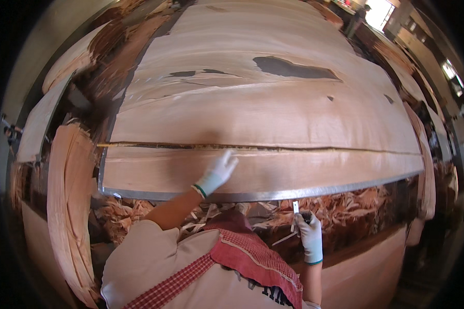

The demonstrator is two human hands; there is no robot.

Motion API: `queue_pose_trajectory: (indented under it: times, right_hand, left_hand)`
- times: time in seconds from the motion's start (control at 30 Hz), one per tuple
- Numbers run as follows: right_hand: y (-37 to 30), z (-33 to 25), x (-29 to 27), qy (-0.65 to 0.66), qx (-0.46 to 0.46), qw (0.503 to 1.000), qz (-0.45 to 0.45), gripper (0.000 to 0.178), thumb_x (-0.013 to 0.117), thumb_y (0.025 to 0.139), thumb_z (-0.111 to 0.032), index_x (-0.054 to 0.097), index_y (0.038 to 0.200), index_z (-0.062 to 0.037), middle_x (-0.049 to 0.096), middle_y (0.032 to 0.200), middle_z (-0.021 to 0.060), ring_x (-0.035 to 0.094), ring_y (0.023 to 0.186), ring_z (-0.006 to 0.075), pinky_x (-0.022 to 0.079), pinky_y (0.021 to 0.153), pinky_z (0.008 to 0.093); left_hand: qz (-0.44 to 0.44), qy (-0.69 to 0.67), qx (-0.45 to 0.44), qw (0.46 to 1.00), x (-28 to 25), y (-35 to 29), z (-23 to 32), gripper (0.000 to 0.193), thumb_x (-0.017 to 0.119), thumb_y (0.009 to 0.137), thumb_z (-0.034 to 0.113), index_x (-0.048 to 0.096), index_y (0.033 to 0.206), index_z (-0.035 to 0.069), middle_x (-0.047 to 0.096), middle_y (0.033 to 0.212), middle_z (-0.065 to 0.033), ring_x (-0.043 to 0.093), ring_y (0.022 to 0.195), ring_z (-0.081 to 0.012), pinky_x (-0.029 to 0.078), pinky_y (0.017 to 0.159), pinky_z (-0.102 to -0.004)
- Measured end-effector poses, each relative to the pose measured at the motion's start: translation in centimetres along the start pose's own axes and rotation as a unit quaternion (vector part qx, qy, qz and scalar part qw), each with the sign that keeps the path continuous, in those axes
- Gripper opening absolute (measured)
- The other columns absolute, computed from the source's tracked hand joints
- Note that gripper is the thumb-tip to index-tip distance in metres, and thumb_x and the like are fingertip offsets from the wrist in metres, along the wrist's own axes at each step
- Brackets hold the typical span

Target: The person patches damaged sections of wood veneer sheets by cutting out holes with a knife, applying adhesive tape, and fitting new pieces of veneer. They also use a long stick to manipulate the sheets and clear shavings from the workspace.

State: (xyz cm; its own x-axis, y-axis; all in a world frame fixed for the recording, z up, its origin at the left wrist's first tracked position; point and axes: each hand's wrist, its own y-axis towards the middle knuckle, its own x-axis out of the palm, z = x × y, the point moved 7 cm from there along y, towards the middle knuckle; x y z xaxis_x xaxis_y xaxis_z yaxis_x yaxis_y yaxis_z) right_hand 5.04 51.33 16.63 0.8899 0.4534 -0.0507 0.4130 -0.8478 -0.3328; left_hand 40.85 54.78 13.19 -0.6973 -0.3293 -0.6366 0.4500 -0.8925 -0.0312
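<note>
A broad pinkish-brown wood veneer sheet [273,116] lies over a grey-edged table, with several ragged holes in its farther part. Across its near part runs a long narrow dark line with a yellowish edge [103,145]; whether it is a gap or a thin strip I cannot tell. My left hand [215,174], in a white glove, is over the sheet just on the near side of that line, fingers stretched out and holding nothing. Beyond the table's front edge, my gloved right hand [311,238] grips a small tool with a flat pale metal bar [295,207] and a second thin strip pointing left.
The table's metal front edge [242,196] curves close before me. Torn veneer scraps [345,211] heap beneath it. A tall bundle of veneer [69,206] stands at the left, and a veneer panel [368,273] at lower right. Another person [358,21] is far off at upper right.
</note>
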Motion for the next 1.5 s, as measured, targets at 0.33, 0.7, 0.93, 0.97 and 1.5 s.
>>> queue_pose_trajectory:
  times: [0.33,0.7,0.93,0.97,1.5]
  right_hand:
    - [15.1,-8.0,0.7,-0.05,0.105,0.991,-0.068,0.019,0.062,0.094,-0.018,0.061,0.095,0.0004,0.062,0.071,0.0041,0.051,0.049,0.008,0.038,0.044,0.0211]
    - [33.7,-9.6,7.4,-0.125,0.161,0.966,-0.157,0.023,0.062,0.094,-0.025,0.059,0.091,-0.0025,0.06,0.072,0.0025,0.052,0.055,0.0067,0.041,0.05,0.0219]
    - [47.1,-11.2,8.9,-0.178,0.101,0.973,-0.108,0.025,0.061,0.094,-0.03,0.061,0.091,-0.0049,0.062,0.073,0.0014,0.053,0.053,0.0061,0.039,0.046,0.0212]
    - [49.1,-11.4,8.9,-0.184,0.093,0.974,-0.095,0.026,0.061,0.093,-0.031,0.062,0.091,-0.0051,0.062,0.073,0.0012,0.053,0.054,0.0062,0.039,0.047,0.0214]
    - [61.8,-9.7,4.4,-0.1,0.079,0.991,0.039,0.027,0.065,0.091,-0.031,0.063,0.085,-0.0038,0.061,0.071,0.0017,0.051,0.053,0.0081,0.039,0.048,0.0227]
  left_hand:
    - [0.256,0.28,-0.03,0.925,-7.7,20.6,-12.8,0.047,0.057,0.091,0.033,0.051,0.129,0.005,0.05,0.137,-0.0158,0.046,0.127,-0.0353,0.036,0.105,-0.0489]
    - [0.174,0.281,0.146,0.933,1.3,37.0,-2.7,0.037,0.058,0.089,0.029,0.059,0.118,0.005,0.056,0.13,-0.0128,0.047,0.127,-0.0311,0.032,0.11,-0.0458]
    - [0.129,0.242,0.124,0.954,6.3,43.0,-1.8,0.036,0.061,0.086,0.025,0.06,0.116,0.007,0.06,0.116,-0.0117,0.054,0.115,-0.0299,0.037,0.104,-0.0437]
    - [0.181,0.237,0.168,0.94,6.2,43.5,-1.1,0.037,0.061,0.085,0.023,0.059,0.118,0.007,0.059,0.117,-0.0107,0.053,0.114,-0.0293,0.039,0.103,-0.0427]
    - [0.134,0.192,0.309,0.922,14.3,53.2,3.1,0.014,0.059,0.078,0.01,0.064,0.091,0.012,0.064,0.097,-0.0026,0.061,0.093,-0.024,0.049,0.082,-0.0375]
